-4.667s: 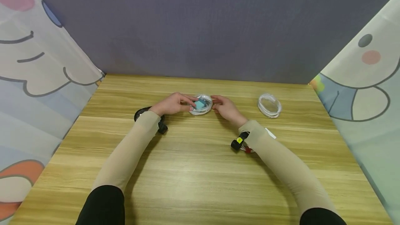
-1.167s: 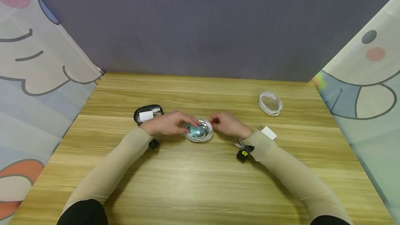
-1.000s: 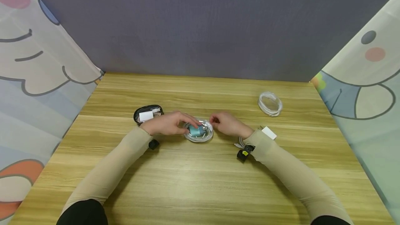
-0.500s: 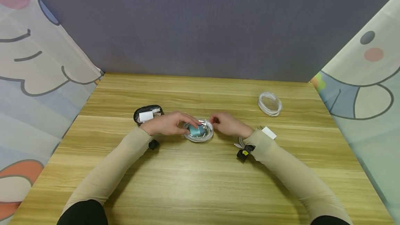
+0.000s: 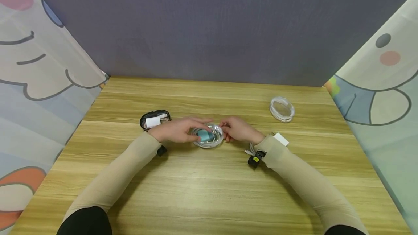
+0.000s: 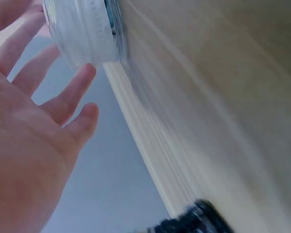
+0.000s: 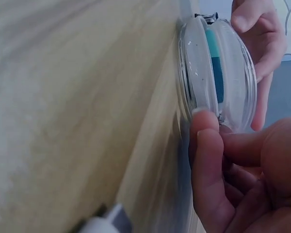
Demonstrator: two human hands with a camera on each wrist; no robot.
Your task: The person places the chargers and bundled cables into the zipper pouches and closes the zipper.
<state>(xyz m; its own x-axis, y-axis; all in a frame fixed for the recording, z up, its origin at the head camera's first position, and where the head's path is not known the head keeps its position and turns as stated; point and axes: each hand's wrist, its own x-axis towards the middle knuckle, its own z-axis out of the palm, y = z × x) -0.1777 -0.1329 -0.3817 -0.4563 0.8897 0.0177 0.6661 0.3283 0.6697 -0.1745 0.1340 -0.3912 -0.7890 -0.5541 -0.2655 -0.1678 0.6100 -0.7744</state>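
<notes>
- Far left: a black oval case (image 5: 153, 112) lies on the bench (image 5: 196, 188), a white block (image 5: 152, 122) showing inside it.
- Left of centre: the left hand (image 5: 179, 130), its fingers extended and spread, with the thumb touching the near edge of the case beside it.
- Centre: the clear round case (image 5: 210, 145) lies on the bench between the two hands, a blue adapter (image 5: 204, 135) visible through its wall. It is probably light, with thin, fairly stiff and slick plastic that could slide or crack under hard pressure. The outer rim seems the best hold, taken from opposite sides and kept level, since the contents may shift.
- Right of centre: the right hand (image 5: 241, 130), fingers curled, thumb and forefinger pinching at the rim of the same case; whether a small tab lies between them cannot be told.
- Right: a pale cable (image 5: 251, 148) emerges beside the right wrist, and a white charger (image 5: 281, 139) lies just beyond the sleeve.
- Far right: a whitish ring-shaped item (image 5: 274, 113) lies well apart, its exact nature unclear.
</notes>
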